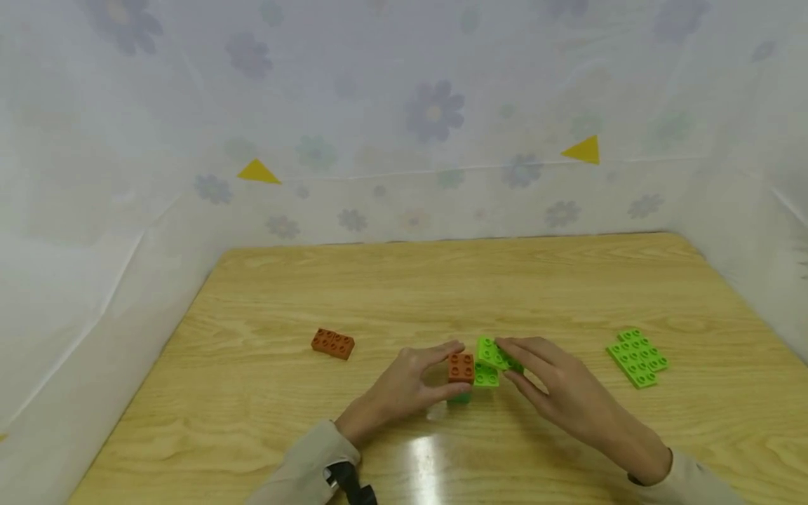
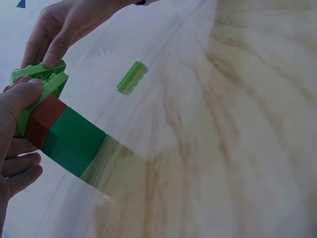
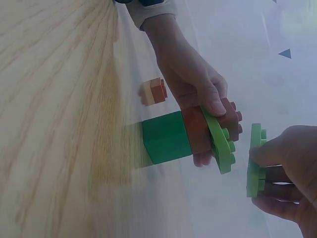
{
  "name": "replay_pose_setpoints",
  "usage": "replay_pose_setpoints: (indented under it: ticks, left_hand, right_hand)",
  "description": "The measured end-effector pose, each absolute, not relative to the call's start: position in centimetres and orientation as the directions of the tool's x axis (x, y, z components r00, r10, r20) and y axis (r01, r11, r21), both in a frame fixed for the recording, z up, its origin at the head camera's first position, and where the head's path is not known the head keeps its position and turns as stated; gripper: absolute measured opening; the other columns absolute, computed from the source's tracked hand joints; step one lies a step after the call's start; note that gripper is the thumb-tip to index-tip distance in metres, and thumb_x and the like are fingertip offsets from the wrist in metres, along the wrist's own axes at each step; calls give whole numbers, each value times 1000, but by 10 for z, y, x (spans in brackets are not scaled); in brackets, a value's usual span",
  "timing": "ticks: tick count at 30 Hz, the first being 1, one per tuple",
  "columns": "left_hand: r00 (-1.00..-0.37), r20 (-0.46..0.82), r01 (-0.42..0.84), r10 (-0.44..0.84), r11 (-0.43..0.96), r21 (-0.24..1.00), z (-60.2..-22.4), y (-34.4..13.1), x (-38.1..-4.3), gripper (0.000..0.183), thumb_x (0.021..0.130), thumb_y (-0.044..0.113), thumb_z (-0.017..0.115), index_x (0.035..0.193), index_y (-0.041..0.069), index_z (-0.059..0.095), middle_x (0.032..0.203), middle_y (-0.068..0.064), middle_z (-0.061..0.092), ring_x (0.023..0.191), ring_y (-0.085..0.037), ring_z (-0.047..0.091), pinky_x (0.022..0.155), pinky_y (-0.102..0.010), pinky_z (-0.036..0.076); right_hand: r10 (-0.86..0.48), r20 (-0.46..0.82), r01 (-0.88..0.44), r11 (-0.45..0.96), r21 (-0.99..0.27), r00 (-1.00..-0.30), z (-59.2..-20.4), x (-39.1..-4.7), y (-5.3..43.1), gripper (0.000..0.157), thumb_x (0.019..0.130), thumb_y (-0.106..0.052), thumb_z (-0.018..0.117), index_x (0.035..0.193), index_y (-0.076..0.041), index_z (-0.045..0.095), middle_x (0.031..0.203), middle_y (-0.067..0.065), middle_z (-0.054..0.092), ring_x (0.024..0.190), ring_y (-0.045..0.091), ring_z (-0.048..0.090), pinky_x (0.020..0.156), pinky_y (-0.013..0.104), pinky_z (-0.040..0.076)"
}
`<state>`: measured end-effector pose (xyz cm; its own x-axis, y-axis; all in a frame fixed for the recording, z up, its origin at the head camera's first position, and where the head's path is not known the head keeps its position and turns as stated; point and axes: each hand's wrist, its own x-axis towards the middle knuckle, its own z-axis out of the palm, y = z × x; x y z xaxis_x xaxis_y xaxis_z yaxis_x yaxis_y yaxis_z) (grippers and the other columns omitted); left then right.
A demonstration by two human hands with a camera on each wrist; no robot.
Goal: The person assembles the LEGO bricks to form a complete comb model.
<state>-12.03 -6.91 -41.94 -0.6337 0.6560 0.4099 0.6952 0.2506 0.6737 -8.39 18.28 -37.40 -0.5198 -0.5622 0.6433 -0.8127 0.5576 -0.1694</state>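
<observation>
My left hand (image 1: 404, 386) grips a stack of toy building bricks near its top, thumb on the near side and fingers on the far side. A dark green block (image 3: 166, 138) forms the base. Above it come a reddish-brown brick (image 3: 196, 130), a lime-green plate (image 1: 486, 376) jutting out to the right, and a second brown brick (image 1: 461, 366) on top. My right hand (image 1: 568, 389) pinches another lime-green plate (image 3: 254, 163) between thumb and fingers. In the right wrist view this plate is held apart from the stack, facing its studded top.
Off to the left on the wooden table (image 1: 265, 294) lies a loose brown brick (image 1: 332, 344). Lime-green plates (image 1: 636, 358) lie to the right. A flower-printed white sheet (image 1: 391, 196) with two yellow triangles hangs behind the table's far edge.
</observation>
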Motion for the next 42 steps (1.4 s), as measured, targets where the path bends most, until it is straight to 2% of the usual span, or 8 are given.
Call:
replay_pose_setpoints:
  ticks: [11,18,25,33,37,42]
  left_hand:
    - [-608,438,709,662,204,676,-422,-67,-123,54,90,26,71,135,2,53,133,-17,55,122,-17,53,102,-25,44]
    - [-609,441,712,659,208,671,-422,-67,-122,56,89,25,71,134,-4,53,132,-24,53,122,-22,53,101,-27,44]
    - [-616,429,701,660,213,680,-421,-68,-122,55,90,25,71,133,-3,54,132,-24,53,123,-21,52,101,-27,44]
    - [-625,421,692,658,216,689,-422,-67,-122,53,90,27,70,134,2,54,133,-22,53,124,-20,51,102,-28,44]
    - [-604,432,718,670,221,660,-422,-68,-124,52,90,26,71,133,1,55,133,-20,55,125,-20,51,103,-27,43]
    - [-581,476,786,661,302,540,-414,-75,-123,60,87,30,74,134,-1,54,134,-17,56,125,-21,52,104,-28,42]
  right_hand:
    - [-606,603,-841,488,-233,-519,-377,-83,175,52,103,-38,41,124,4,61,115,9,63,100,22,64,89,13,48]
    - [-624,617,-869,437,-233,-480,-379,-85,171,50,103,-35,41,123,6,62,114,10,62,99,22,63,89,13,48]
    - [-642,619,-881,428,-202,-453,-377,-87,166,48,104,-33,39,123,4,63,115,9,61,99,20,63,85,15,51]
    - [-656,607,-875,459,-151,-449,-375,-87,162,50,106,-34,34,121,3,65,115,9,60,98,19,62,76,25,56]
    - [-660,609,-878,458,-137,-440,-375,-87,161,49,106,-32,35,120,3,65,114,10,60,98,20,61,75,29,56]
    - [-669,637,-897,433,-85,-383,-372,-89,159,44,106,-26,37,120,4,65,113,12,59,95,22,60,71,29,56]
